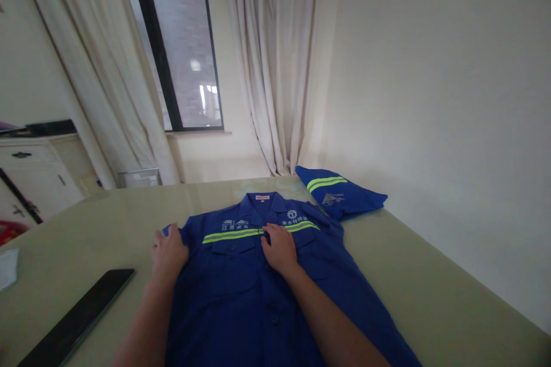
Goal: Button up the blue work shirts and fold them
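A blue work jacket (235, 275) lies front up, its collar away from me. It has a yellow-green reflective stripe across the chest, white printed marks and flapped pockets. My left hand (171, 249) is closed on the jacket's left edge below the shoulder, where a bit of blue sleeve shows past the fingers. On the front placket at stripe height rests my right hand (279, 246), fingers slightly bent, thumb and forefinger apart. The sleeve (340, 192) on the right stretches out towards the wall and carries two reflective bands.
The jacket is on a pale green tabletop (430, 275). A dark flat slab-like device (80, 318) lies to the left, with a white paper (8, 268) beyond it at the table's edge. A wall (451, 97) borders the right side; curtains (279, 69) hang behind the table.
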`<state>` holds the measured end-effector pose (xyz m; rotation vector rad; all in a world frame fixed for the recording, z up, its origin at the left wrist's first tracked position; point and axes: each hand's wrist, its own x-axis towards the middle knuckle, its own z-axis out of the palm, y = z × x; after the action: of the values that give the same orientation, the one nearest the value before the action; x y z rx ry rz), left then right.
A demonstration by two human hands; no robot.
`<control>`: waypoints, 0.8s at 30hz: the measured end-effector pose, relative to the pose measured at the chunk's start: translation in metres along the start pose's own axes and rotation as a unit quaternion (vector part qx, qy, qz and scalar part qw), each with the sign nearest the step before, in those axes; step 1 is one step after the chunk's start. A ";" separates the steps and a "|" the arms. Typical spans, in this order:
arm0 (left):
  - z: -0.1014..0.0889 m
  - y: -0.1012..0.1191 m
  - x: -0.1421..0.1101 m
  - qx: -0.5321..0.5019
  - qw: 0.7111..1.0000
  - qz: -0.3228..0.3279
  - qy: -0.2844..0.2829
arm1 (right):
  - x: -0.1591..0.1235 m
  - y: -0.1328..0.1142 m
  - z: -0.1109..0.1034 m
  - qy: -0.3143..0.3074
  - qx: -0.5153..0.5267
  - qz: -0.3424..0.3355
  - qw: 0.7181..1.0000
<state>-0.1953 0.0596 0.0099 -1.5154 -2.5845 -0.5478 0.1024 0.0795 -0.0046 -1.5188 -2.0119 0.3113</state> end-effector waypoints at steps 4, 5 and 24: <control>-0.029 0.022 0.002 -0.227 0.973 -0.015 -0.047 | 0.000 0.000 0.000 0.002 0.002 0.001 1.000; -0.039 0.032 -0.001 -0.316 0.946 0.004 -0.069 | 0.000 0.000 0.001 0.002 0.001 0.001 1.000; 0.041 0.081 -0.057 0.010 0.970 0.220 -0.104 | 0.013 0.007 -0.010 0.095 0.064 0.031 0.993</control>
<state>-0.0931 0.0634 -0.0225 -2.1531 -2.2559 -0.3267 0.1116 0.0924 0.0039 -1.4750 -1.7652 0.3027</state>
